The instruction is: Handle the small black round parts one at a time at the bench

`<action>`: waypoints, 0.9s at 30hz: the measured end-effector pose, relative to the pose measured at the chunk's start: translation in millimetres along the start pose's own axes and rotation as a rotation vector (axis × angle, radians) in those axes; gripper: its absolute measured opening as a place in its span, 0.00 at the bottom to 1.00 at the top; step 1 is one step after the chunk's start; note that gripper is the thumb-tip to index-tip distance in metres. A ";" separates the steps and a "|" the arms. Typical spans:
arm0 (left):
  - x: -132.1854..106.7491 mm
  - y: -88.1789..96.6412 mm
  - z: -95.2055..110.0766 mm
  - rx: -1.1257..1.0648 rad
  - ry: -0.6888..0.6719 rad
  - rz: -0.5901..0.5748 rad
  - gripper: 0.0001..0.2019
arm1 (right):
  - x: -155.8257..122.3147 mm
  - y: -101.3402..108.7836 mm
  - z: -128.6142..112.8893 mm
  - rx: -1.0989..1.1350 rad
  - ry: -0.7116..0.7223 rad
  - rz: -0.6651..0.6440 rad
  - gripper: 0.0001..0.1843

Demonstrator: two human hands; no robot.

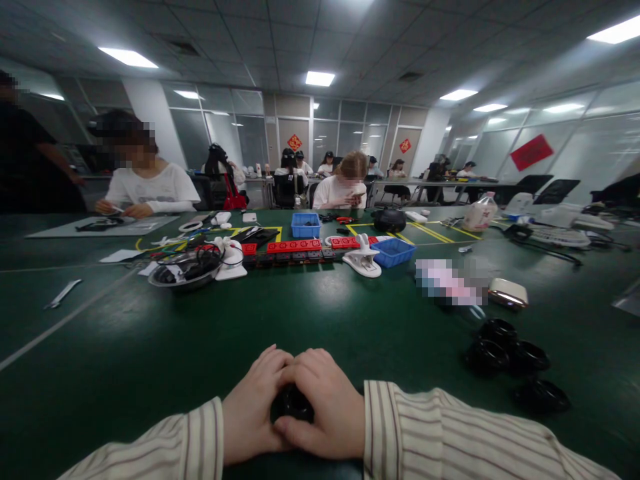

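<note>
Close to the table's near edge, my left hand and my right hand are cupped together around a glossy black rounded part. Both hands are closed on it, with fingers meeting over its far side and the right thumb across its near side. Only the middle of the part shows between the palms, so its full shape is hidden. Off to the right stand several similar black cup-like parts, grouped close together on the green table.
Ahead lie a metal bowl of dark parts, a white clip base, red blocks in a row and blue bins. A cream case sits at right. A person works at far left; another person sits opposite.
</note>
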State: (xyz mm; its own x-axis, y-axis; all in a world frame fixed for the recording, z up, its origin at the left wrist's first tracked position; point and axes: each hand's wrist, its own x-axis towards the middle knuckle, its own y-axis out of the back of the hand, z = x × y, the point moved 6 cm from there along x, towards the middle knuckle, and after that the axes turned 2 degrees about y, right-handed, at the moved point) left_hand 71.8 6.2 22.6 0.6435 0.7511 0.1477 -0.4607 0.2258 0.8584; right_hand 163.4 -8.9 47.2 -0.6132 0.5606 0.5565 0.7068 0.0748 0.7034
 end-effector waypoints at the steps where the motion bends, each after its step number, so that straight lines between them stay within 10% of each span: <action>1: 0.8 0.6 1.5 -0.010 -0.001 -0.005 0.23 | 0.1 0.6 -1.7 0.006 0.018 -0.001 0.16; 10: 3.8 -3.0 2.3 -0.076 -0.024 -0.117 0.18 | 2.5 5.4 -21.8 0.082 0.269 -0.009 0.15; 21: -2.6 -4.7 -9.5 -0.024 0.019 0.005 0.40 | 1.5 4.8 4.1 0.030 0.001 0.066 0.29; 27: 2.0 0.2 -1.8 0.003 0.033 0.016 0.17 | 0.2 -1.7 1.8 -0.056 0.006 -0.020 0.15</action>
State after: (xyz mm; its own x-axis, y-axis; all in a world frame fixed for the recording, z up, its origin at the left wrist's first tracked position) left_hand 71.9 8.8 22.1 0.6154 0.7747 0.1454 -0.4692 0.2118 0.8573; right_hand 162.7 -7.5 45.3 -0.6295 0.5544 0.5444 0.6735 0.0399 0.7381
